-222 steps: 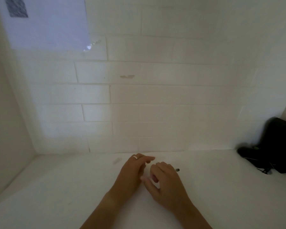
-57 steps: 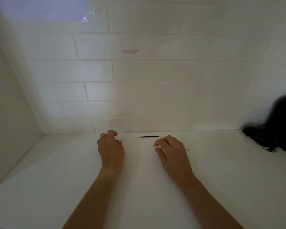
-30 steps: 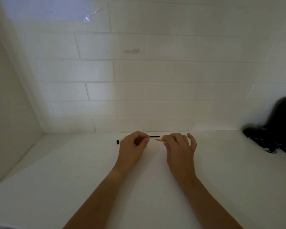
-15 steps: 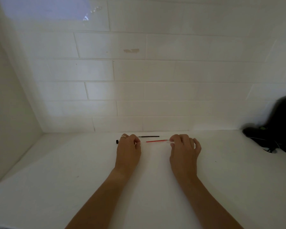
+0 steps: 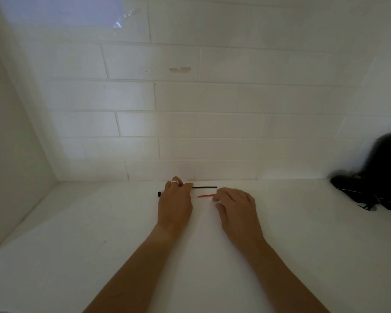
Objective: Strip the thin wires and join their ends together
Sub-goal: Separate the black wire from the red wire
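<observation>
A thin black wire [image 5: 204,187] lies on the white counter [image 5: 99,233] close to the tiled back wall. Just in front of it lies a shorter red wire [image 5: 205,196]. My left hand [image 5: 175,202], with a white ring on one finger, rests palm down, its fingertips closed on the black wire's left end. My right hand [image 5: 236,206] is curled over the red wire's right end and hides that end under its fingertips. The wires lie parallel and apart, and their ends do not touch.
A small black piece [image 5: 159,194] lies on the counter just left of my left hand. A black bag with cords [image 5: 379,175] sits at the far right against the wall. A side wall [image 5: 14,154] closes the left.
My left hand has moved forward and to the right onto the black wire's left end. My right hand has shifted left along the red wire, covering more of it.
</observation>
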The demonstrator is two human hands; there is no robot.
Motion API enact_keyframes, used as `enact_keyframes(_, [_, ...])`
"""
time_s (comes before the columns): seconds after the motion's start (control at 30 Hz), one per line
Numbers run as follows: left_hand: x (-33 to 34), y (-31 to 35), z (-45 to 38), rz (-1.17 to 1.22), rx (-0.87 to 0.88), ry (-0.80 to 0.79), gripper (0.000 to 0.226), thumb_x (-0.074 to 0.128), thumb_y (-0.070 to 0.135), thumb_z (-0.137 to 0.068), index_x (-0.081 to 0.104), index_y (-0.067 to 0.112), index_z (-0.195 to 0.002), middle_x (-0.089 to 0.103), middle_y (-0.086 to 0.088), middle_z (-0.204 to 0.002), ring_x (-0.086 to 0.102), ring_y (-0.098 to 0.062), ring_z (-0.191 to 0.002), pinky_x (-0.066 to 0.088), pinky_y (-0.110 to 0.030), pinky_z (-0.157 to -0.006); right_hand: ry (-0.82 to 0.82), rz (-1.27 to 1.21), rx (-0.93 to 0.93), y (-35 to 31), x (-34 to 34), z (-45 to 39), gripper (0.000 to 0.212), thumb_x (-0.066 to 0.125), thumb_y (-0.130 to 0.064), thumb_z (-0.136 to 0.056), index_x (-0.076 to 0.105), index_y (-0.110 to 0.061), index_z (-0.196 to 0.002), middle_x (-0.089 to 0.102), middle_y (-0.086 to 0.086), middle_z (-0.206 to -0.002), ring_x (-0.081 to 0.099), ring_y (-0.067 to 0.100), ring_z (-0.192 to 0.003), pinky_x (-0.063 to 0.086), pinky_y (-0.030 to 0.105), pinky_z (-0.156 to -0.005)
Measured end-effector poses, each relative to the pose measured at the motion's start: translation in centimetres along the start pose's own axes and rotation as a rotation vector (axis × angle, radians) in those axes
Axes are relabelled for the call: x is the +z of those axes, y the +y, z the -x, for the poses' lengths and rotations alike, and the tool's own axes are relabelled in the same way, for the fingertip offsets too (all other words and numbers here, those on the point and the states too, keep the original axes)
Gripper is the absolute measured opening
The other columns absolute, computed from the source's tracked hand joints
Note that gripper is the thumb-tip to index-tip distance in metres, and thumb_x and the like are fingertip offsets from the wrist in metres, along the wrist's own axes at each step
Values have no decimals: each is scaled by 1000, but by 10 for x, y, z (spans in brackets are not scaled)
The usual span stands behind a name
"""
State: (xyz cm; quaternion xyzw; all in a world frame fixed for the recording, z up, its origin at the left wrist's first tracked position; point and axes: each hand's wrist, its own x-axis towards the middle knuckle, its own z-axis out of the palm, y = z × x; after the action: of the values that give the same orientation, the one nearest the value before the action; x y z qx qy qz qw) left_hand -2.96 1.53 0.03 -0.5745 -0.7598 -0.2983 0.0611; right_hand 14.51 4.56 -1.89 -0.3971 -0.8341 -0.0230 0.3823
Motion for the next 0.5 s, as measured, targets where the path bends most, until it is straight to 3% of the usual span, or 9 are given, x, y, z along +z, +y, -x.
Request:
enact_keyframes(0.1, [-1, -1, 0, 33, -20, 5, 29, 48, 8, -96, 70, 17, -112, 57, -4, -110, 56, -23, -104, 48, -32, -69, -153, -19, -40, -2, 4, 0, 20, 47, -15, -99, 59, -24, -113, 65, -11, -121, 58, 8, -118, 28, 34, -112])
enact_keyframes(0.2, [-1, -2, -1, 82, -38, 9, 22, 48, 13, -99, 69, 15, -106, 55, -3, -107, 57, -22, -102, 43, -29, -67, -264, -3, 9, 1, 7, 1, 21, 40, -17, -104, 53, -25, -119, 62, -15, -107, 59, 6, -108, 18, 30, -113])
enact_keyframes(0.5, [0, -6, -5, 223, -89, 10, 11, 61, 13, -93, 71, 14, -88, 60, -1, -94, 56, -15, -82, 40, -23, -71, -253, 41, 1, 0, 7, 2, 22, 36, -22, -103, 54, -25, -116, 61, -14, -99, 61, 8, -101, 15, 31, -113])
